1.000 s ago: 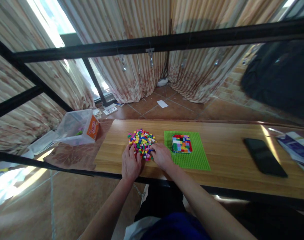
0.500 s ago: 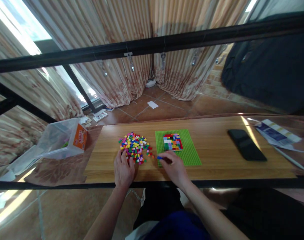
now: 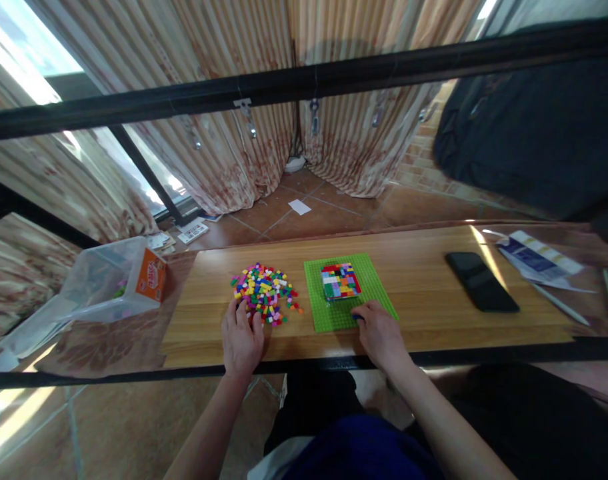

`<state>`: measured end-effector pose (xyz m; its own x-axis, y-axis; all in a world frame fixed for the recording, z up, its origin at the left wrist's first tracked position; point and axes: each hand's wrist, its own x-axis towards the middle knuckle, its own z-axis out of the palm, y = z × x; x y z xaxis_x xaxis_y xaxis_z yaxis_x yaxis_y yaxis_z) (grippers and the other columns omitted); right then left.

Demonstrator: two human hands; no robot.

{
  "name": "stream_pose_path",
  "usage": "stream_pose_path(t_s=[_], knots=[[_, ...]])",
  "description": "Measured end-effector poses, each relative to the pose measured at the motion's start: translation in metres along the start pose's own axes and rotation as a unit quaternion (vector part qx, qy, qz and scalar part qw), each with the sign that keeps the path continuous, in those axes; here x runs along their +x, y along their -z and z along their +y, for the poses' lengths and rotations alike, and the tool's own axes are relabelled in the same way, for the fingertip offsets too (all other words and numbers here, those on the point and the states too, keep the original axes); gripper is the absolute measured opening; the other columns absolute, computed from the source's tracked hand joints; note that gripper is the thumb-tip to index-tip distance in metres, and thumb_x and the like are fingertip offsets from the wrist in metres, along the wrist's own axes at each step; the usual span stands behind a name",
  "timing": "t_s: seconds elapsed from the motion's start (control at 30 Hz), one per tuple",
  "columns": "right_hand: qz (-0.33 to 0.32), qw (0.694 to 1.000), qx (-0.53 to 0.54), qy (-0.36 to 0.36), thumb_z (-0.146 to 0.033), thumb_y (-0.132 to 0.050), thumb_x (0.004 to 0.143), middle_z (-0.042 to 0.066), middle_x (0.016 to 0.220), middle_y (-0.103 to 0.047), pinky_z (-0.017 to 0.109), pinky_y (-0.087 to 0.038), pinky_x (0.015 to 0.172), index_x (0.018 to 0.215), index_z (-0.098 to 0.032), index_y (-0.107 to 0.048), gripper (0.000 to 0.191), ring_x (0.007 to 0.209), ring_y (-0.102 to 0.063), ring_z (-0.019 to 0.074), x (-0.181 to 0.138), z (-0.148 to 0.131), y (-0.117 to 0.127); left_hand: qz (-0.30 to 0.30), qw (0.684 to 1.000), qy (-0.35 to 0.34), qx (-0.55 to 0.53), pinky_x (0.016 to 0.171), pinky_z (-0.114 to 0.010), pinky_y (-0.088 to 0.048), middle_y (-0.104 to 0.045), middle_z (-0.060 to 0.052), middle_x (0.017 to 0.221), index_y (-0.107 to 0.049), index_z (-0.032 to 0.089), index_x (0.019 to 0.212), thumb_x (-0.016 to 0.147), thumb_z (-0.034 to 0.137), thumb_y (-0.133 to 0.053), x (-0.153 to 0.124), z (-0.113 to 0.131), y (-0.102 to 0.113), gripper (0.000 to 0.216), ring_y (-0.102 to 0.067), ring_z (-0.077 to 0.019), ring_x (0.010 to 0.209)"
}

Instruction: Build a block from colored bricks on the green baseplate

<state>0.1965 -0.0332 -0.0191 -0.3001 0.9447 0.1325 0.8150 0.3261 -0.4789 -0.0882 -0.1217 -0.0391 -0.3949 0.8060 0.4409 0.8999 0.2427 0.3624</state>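
Observation:
A heap of small coloured bricks [image 3: 263,293] lies on the wooden table [image 3: 424,287]. Beside it on the right is a green baseplate [image 3: 329,310] with a block of mixed-colour bricks [image 3: 339,281] built on it. My left hand [image 3: 241,336] rests flat at the near edge of the heap, fingers spread and touching it. My right hand [image 3: 379,330] sits at the baseplate's near right corner, fingers pinched on a small blue brick [image 3: 356,318] just below the built block.
A clear plastic box [image 3: 111,280] with an orange label lies tipped at the table's left end. A black phone [image 3: 481,290], papers [image 3: 537,257] and a pen [image 3: 559,305] lie on the right. A black metal bar [image 3: 304,83] crosses above.
My right hand picked a blue brick out of the heap and carried it right, across the baseplate to its near right corner. My left hand stayed by the heap.

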Motion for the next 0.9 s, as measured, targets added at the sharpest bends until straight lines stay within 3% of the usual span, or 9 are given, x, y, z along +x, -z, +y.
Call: stream_pose_path(t_s=[0.23,0.53,0.9], knots=[[-0.025,0.997,-0.058,0.041,-0.011,-0.051,0.089,0.009,0.096,-0.071,0.036,-0.045,0.083,0.094,-0.022,-0.075,0.026,0.090,-0.060,0.0245,0.000,0.010,0.007,-0.005,1.000,0.013,0.007,0.106,-0.053,-0.044,-0.051,-0.024,0.137,-0.054,0.008,0.128,0.095,0.035,-0.045,0.001,0.002,0.001,0.043,-0.049,-0.0354,0.129],[-0.059,0.997,-0.038,0.033,-0.011,-0.051,0.089,0.008,0.090,-0.070,0.031,-0.047,0.073,0.091,-0.019,-0.074,0.025,0.078,-0.065,0.0190,-0.001,0.016,0.013,-0.001,1.000,0.008,0.006,0.106,-0.053,-0.043,-0.051,-0.023,0.138,-0.054,0.011,0.128,0.095,0.037,-0.046,0.000,0.000,-0.001,0.043,-0.049,-0.0362,0.130],[0.022,0.995,0.000,0.098,-0.022,-0.052,0.093,0.007,0.097,-0.069,0.031,-0.049,0.081,0.095,-0.022,-0.076,0.023,0.089,-0.065,0.0199,0.045,0.011,0.031,0.000,1.000,0.012,-0.002,0.107,-0.053,-0.043,-0.052,-0.022,0.137,-0.055,0.010,0.127,0.095,0.038,-0.045,0.001,0.001,-0.002,0.044,-0.049,-0.0360,0.130]])
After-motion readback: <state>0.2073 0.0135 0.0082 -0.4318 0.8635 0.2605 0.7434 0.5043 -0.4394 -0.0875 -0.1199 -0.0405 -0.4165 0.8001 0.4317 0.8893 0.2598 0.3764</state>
